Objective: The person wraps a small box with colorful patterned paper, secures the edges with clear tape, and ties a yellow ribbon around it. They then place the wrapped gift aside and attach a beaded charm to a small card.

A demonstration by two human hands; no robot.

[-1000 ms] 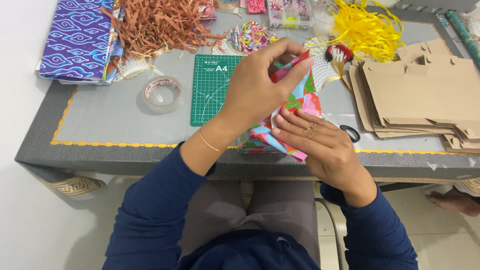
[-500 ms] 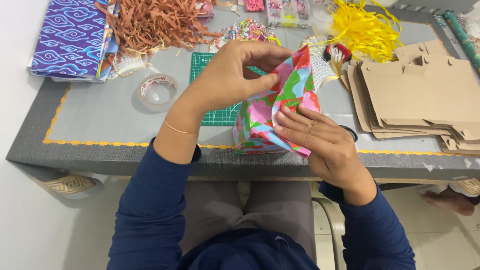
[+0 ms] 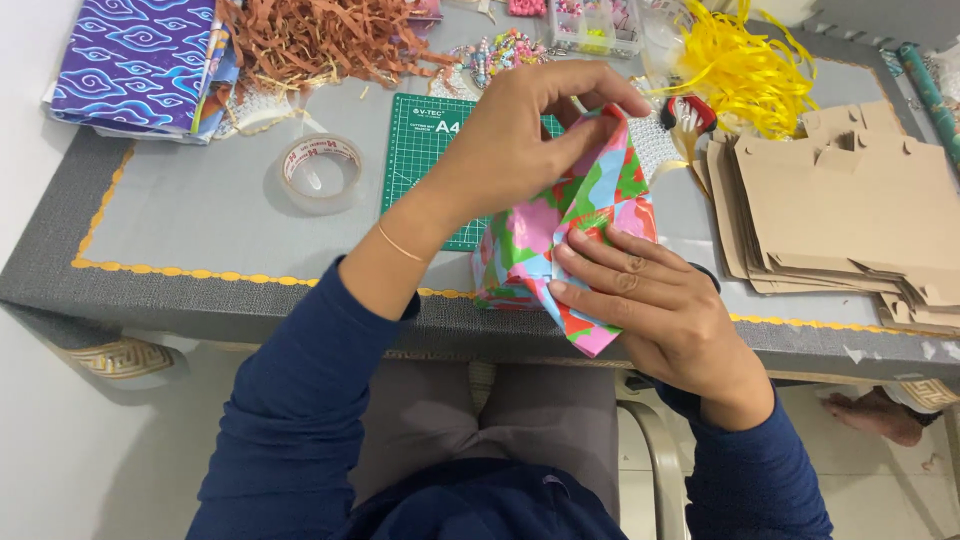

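Bright patterned wrapping paper, pink, green, blue and red, already covers most of a small box that rests at the near edge of the grey surface, just in front of the person. The long sides look wrapped and smooth; what remains open is the end facing the camera, where loose flaps of paper stand up and hang down. The left hand is closed in a pinch on the upper flap, thumb and fingertips creasing its pointed tip above the box. The right hand lies flat against the lower flap, fingers spread and pressing the paper to the box's end, not clenched.

In my judgement the wrapping is well past halfway: the end folds are being shaped, and no tape shows on them yet. A roll of clear tape sits well apart to the left, beside a green cutting mat. A stack of flat cardboard box blanks lies to the right, with yellow ribbon and brown shredded paper at the far side.
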